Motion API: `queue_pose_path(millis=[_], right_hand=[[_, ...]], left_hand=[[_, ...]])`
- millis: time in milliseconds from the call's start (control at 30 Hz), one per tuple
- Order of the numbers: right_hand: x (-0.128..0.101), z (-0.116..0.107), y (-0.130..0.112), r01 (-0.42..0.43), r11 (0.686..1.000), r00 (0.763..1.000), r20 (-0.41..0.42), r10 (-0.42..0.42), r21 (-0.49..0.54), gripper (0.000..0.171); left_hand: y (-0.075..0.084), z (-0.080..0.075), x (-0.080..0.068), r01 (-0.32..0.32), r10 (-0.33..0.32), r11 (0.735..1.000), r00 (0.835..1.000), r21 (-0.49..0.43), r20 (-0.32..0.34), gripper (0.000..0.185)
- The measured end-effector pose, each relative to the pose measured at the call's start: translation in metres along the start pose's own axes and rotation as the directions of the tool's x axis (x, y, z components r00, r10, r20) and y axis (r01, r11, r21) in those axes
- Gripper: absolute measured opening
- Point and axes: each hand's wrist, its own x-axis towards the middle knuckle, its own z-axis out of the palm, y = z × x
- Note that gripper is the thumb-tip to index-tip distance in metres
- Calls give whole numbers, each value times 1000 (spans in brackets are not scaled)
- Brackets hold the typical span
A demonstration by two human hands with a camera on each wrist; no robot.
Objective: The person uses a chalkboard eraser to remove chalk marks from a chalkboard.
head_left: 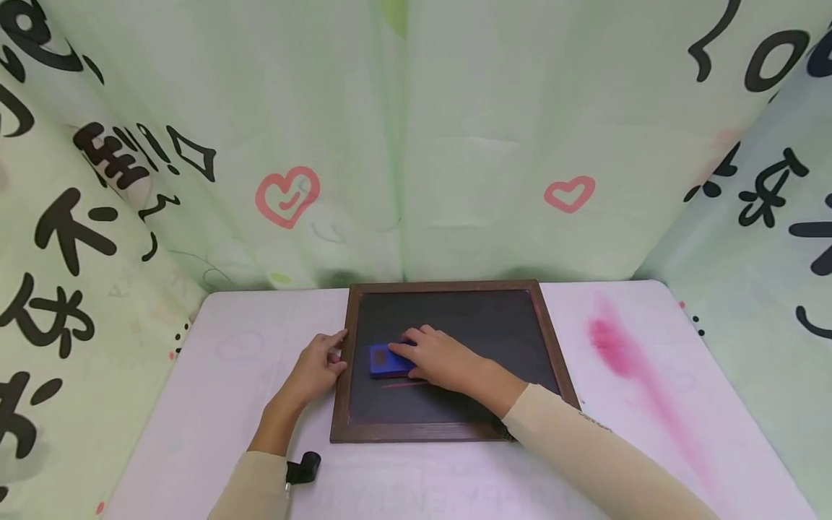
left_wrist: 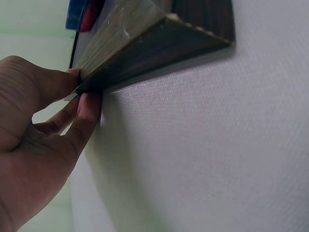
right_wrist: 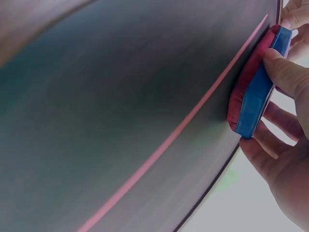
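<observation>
While my right hand grips the blue eraser with thumb and fingers curled round its edges, the red felt face lies flat against the chalkboard, left of centre in the head view, and I judge the step in hand to be wiping off the pink chalk line that runs just below the eraser toward the lower middle of the board. My left hand pinches the dark wooden frame at its left edge; in the left wrist view the thumb sits on top and the fingers tuck under the rim, steadying the board on the white bench. To do this well I would keep the felt fully flat, as the right wrist view shows it now, press evenly, and sweep along the line rather than across it, so chalk is lifted and not smeared. The left hand's brace matters, since the board could slide under a firm stroke. A pink smudge marks the bench cover at right.
</observation>
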Motion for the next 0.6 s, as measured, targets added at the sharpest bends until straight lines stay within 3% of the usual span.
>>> queue_pose_path(millis=[600], right_hand=[[-69,3,49,-108,987,993,-39,113,117,55]], left_hand=[[2,-1,0,32,-32,999,999,4,20,63]])
